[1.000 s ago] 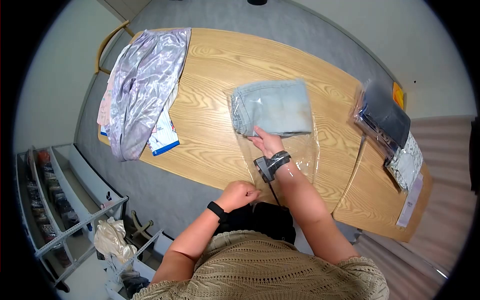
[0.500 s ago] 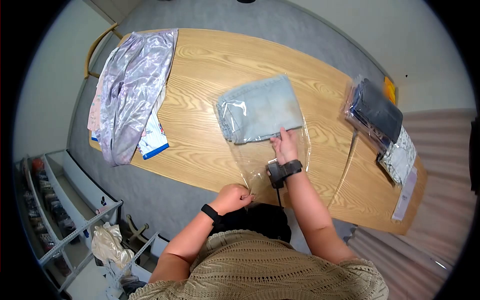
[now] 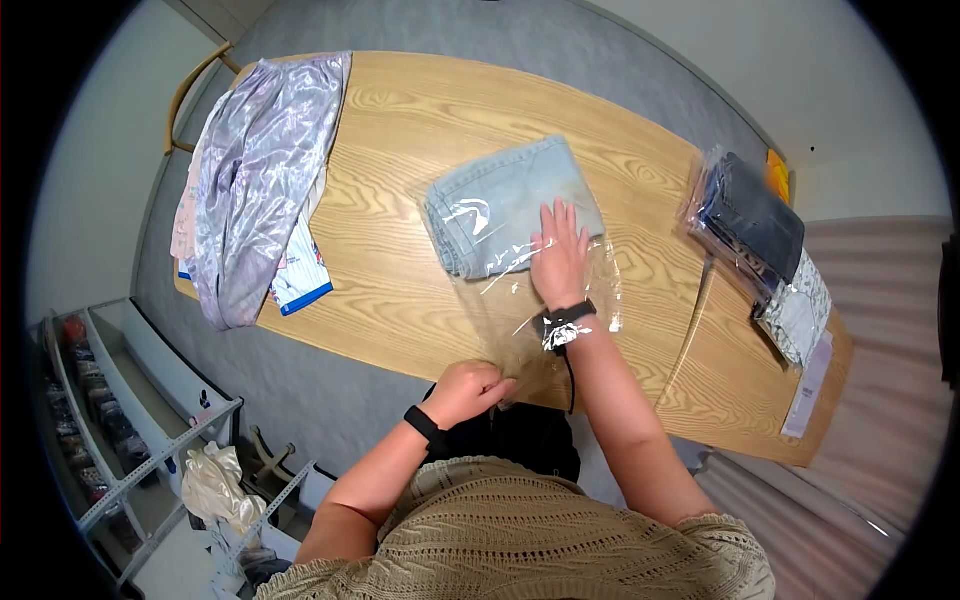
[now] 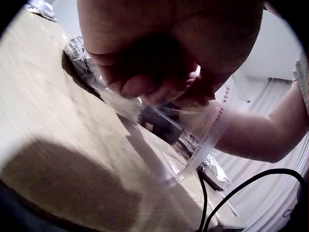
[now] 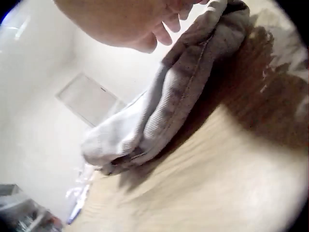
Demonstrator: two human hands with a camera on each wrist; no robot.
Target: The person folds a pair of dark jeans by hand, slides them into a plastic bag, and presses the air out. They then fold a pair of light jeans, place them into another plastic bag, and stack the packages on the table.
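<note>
Folded light-blue jeans [image 3: 500, 205] lie in a clear plastic bag [image 3: 490, 305] on the wooden table, with the bag's mouth toward the person. My right hand [image 3: 561, 262] lies with straight fingers over the near right part of the jeans; shiny film covers its wrist, inside the bag. In the right wrist view, its fingers [image 5: 166, 31] show above the layered edge of the jeans [image 5: 164, 111]. At the table's near edge my left hand [image 3: 466, 392] pinches the bag's mouth. A strip with red print [image 4: 212, 123] runs along the bag in the left wrist view.
On the left of the table [image 3: 400, 130] lie shiny lilac pants [image 3: 265, 180] over other garments. Bagged dark clothing [image 3: 750, 215] and a patterned packet [image 3: 797, 320] are stacked at the right. A shelf rack [image 3: 150, 400] stands at lower left. A black cable [image 4: 251, 176] loops near the left wrist.
My right hand has moved forward from the near edge of the jeans onto them, its fingers now straight. The bag film now reaches over its wrist. My left hand keeps hold of the bag's mouth.
</note>
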